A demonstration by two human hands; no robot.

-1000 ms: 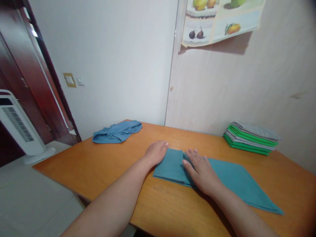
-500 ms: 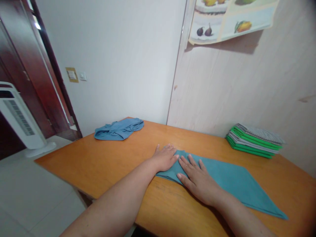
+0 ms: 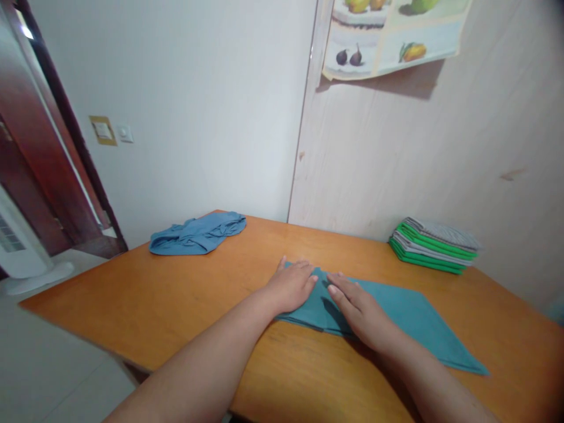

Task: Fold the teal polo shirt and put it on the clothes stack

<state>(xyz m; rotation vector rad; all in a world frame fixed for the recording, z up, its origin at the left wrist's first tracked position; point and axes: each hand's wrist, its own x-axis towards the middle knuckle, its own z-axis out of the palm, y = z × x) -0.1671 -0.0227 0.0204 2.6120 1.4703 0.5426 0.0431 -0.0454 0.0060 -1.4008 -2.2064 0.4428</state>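
Note:
A teal cloth (image 3: 409,317), folded flat into a long shape with a pointed right end, lies on the wooden table (image 3: 211,294). My left hand (image 3: 293,286) rests flat on the cloth's left end, thumb apart from the fingers. Just right of it, my right hand (image 3: 359,308) is over the cloth, fingers stretched out and tilted, with a shadow beneath. Whether its far fingertips touch the fabric I cannot tell. Neither hand grips anything.
A crumpled blue garment (image 3: 198,234) lies at the table's back left. At the back right stands a stack of folded green and grey cloths (image 3: 434,245). The wall (image 3: 220,117) borders the table's far side. A white tower fan (image 3: 22,252) stands on the floor at left.
My right hand has lifted and turned onto its edge, baring more of the cloth beside my left hand. My left hand stays on the cloth. The camera view has swung slightly right.

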